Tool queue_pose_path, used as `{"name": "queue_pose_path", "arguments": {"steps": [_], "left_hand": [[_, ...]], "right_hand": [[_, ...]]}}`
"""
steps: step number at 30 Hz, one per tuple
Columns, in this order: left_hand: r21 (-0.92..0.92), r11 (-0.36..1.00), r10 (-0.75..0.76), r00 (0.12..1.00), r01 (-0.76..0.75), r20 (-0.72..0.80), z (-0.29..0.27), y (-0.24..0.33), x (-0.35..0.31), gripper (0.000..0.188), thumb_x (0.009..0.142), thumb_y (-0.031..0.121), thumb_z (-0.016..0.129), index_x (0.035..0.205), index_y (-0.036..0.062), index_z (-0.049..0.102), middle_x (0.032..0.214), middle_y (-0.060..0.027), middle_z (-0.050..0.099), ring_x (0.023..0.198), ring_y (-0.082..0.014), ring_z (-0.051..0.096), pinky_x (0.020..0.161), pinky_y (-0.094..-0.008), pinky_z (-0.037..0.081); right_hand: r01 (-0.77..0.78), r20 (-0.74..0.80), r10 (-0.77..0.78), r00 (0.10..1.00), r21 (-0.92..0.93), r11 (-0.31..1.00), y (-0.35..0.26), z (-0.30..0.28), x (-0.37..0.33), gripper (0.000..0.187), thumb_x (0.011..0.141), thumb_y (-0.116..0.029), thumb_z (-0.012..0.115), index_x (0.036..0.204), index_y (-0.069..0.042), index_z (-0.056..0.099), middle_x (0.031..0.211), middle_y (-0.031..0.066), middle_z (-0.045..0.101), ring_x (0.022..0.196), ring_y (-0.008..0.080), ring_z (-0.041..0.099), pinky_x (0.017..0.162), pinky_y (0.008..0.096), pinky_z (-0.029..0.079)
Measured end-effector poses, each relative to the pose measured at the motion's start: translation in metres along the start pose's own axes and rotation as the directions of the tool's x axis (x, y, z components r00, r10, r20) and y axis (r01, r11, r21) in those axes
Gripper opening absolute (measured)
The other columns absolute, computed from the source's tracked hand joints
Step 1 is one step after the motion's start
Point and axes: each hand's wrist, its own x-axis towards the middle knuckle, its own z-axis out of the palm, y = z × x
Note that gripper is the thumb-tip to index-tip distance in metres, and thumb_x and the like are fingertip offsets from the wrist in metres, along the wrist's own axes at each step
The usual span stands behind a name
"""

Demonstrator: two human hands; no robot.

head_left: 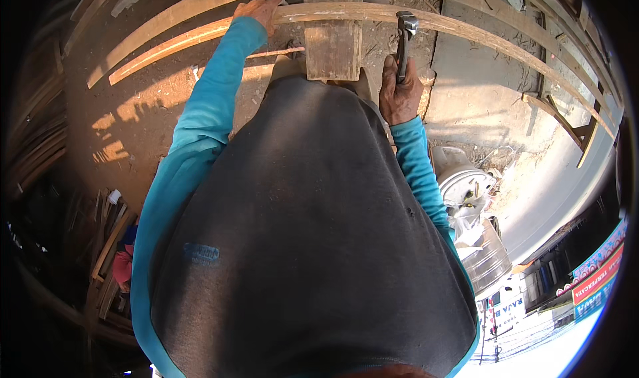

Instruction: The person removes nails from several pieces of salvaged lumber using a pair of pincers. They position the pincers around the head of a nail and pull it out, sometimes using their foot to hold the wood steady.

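Note:
My left hand (pixel 258 10) is closed over a long, narrow wooden strip (pixel 200 40), which lies across a short, wide board (pixel 333 52) in front of me. My right hand (pixel 401 97) grips a hammer (pixel 402 45) by its dark handle, to the right of the board. The hammer's metal head points up, beside or just over the strip; I cannot tell whether they touch. Beyond the strip runs a second, wider wooden plank (pixel 219 0).
More timber is stacked at the far right and along the left side (pixel 40 145). A white bucket (pixel 459 178) and a metal can (pixel 487 261) stand near my right arm. Wood pieces (pixel 566 122) stick out at the right. Part of another person (pixel 123 265) shows at lower left.

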Motion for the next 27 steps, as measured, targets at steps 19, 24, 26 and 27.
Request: {"name": "queue_pose_path", "arguments": {"steps": [19,24,26,27], "left_hand": [[-0.217,0.949,0.137,0.918,-0.23,-0.373,0.012,-0.074,-0.064,0.08,0.079,0.028,0.08,0.148,0.0233,0.04,0.137,-0.0127,0.055,0.127,-0.0341,0.052,0.106,-0.0459,0.042],[-0.257,0.95,0.093,0.946,-0.178,-0.311,0.02,-0.115,-0.066,0.074,0.08,0.026,0.08,0.145,0.0204,0.043,0.135,-0.0121,0.056,0.128,-0.0338,0.052,0.109,-0.0493,0.039],[-0.209,0.969,0.089,0.978,-0.129,-0.188,0.016,-0.122,-0.063,0.07,0.082,0.026,0.078,0.143,0.0204,0.045,0.135,-0.0124,0.056,0.128,-0.0342,0.052,0.107,-0.0516,0.04],[-0.2,0.97,0.085,0.963,-0.139,-0.256,0.019,-0.124,-0.062,0.064,0.083,0.024,0.077,0.14,0.0203,0.047,0.13,-0.0114,0.058,0.125,-0.0333,0.055,0.104,-0.0529,0.043]], "right_hand": [[-0.648,0.49,0.432,0.757,0.482,0.59,-0.038,0.036,-0.038,0.04,0.096,-0.011,0.047,0.131,0.007,0.05,0.102,0.0213,0.069,0.094,0.029,0.072,0.076,0.0357,0.058],[-0.645,0.472,0.444,0.762,0.613,0.456,-0.056,0.056,-0.053,0.039,0.1,-0.016,0.047,0.133,0.006,0.048,0.112,0.0224,0.067,0.096,0.0249,0.07,0.073,0.0287,0.056],[-0.578,0.44,0.381,0.813,0.686,0.441,-0.056,0.068,-0.062,0.039,0.099,-0.013,0.045,0.133,0.006,0.048,0.113,0.0223,0.068,0.091,0.0235,0.071,0.071,0.0269,0.055],[-0.576,0.444,0.371,0.816,0.681,0.452,-0.059,0.075,-0.062,0.043,0.097,-0.01,0.042,0.137,0.005,0.045,0.114,0.0232,0.068,0.093,0.0245,0.072,0.065,0.0257,0.056]]}}
